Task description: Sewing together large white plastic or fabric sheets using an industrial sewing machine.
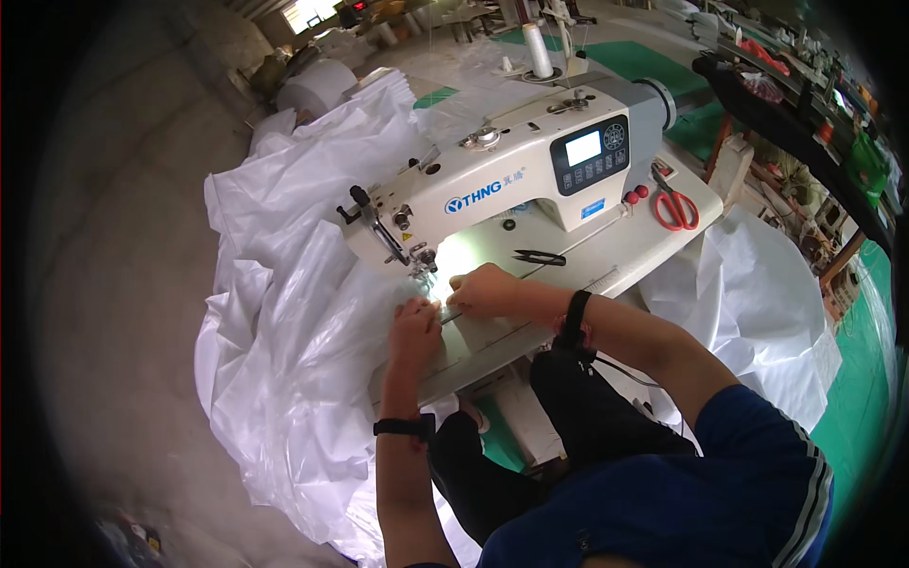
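Note:
A white sewing machine stands in front of me, its lamp glaring around the needle and presser foot. Just below the foot, my left hand has its fingers bent at the edge of a big crumpled piece of white sheeting. Close by on the right, my right hand is pinched, knuckles up, beside the needle area. Glare and the fingers hide what lies in that pinch. Black thread snips lie on the machine bed, to the right of my right hand.
Red-handled scissors and two small red balls lie near the machine's right end. A thread cone stands behind it. More white sheeting hangs at the right. Crowded shelving fills the far right.

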